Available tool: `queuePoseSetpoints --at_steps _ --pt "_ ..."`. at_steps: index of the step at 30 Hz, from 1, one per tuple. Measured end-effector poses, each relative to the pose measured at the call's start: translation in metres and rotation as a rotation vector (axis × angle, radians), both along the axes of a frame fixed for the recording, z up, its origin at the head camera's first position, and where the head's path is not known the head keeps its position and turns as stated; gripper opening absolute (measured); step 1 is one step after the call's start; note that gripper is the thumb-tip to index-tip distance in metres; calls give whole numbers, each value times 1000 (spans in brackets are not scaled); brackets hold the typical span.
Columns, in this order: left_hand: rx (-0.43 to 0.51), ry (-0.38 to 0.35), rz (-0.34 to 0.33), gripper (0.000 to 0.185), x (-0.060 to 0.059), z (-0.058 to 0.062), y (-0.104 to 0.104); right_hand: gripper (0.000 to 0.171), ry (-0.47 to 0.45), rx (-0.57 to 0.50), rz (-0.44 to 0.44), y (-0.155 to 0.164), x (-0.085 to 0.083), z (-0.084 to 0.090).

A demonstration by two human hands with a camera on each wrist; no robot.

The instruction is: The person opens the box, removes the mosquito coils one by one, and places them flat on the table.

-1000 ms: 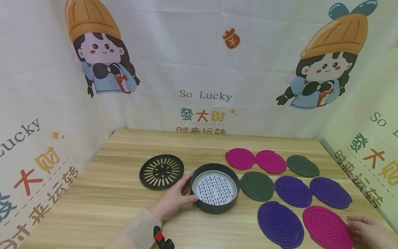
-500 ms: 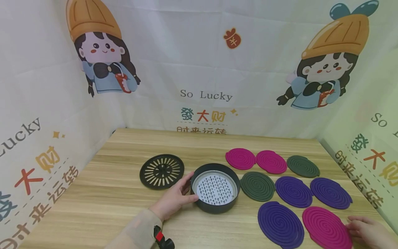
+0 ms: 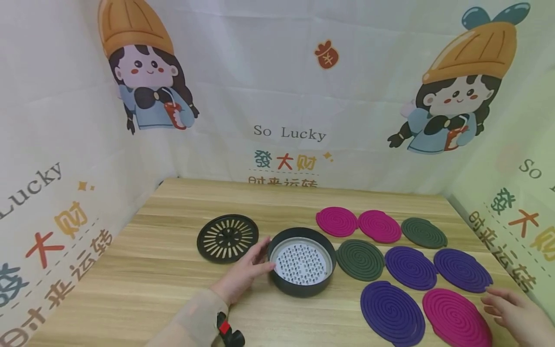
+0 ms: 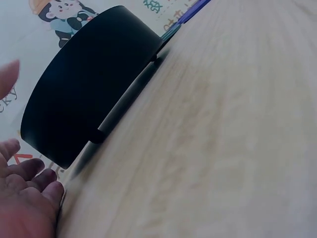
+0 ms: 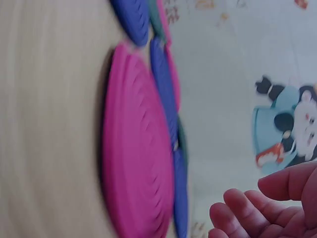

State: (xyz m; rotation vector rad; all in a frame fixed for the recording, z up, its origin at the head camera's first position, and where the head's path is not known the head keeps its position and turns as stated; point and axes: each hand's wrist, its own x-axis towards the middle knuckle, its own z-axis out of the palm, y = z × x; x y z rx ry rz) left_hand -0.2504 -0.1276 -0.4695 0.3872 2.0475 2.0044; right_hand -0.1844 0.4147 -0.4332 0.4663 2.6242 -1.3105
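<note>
A black round holder (image 3: pixel 299 290) with a white perforated insert (image 3: pixel 301 262) stands mid-table. My left hand (image 3: pixel 259 261) lies at its left side with relaxed fingers next to the wall. In the left wrist view the hand (image 4: pixel 27 198) sits a little apart from the holder's wall (image 4: pixel 84 94). At the front right lies a magenta spiral coil (image 3: pixel 455 318). My right hand (image 3: pixel 500 303) hovers just right of it with loosely spread fingers and holds nothing. The right wrist view shows those fingers (image 5: pixel 252 208) clear of the magenta coil (image 5: pixel 136 163).
A black slotted lid (image 3: pixel 227 238) lies left of the holder. Several more coils, purple (image 3: pixel 392 313), dark green (image 3: pixel 360 259) and magenta (image 3: pixel 336 221), are spread over the right half of the wooden table (image 3: pixel 143 279). Printed cloth walls close in the back and both sides.
My right hand has drawn off the magenta coil's edge and lifted slightly to the right. My left hand's fingers have loosened from the holder's rim.
</note>
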Motion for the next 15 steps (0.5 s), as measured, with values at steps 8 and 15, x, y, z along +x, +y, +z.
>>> queuePoseSetpoints --at_steps 8,15 --pt "-97 28 216 63 -4 13 6 61 81 -30 58 -41 -3 29" --pt "-200 96 276 59 3 45 1 52 260 24 115 -82 5 54"
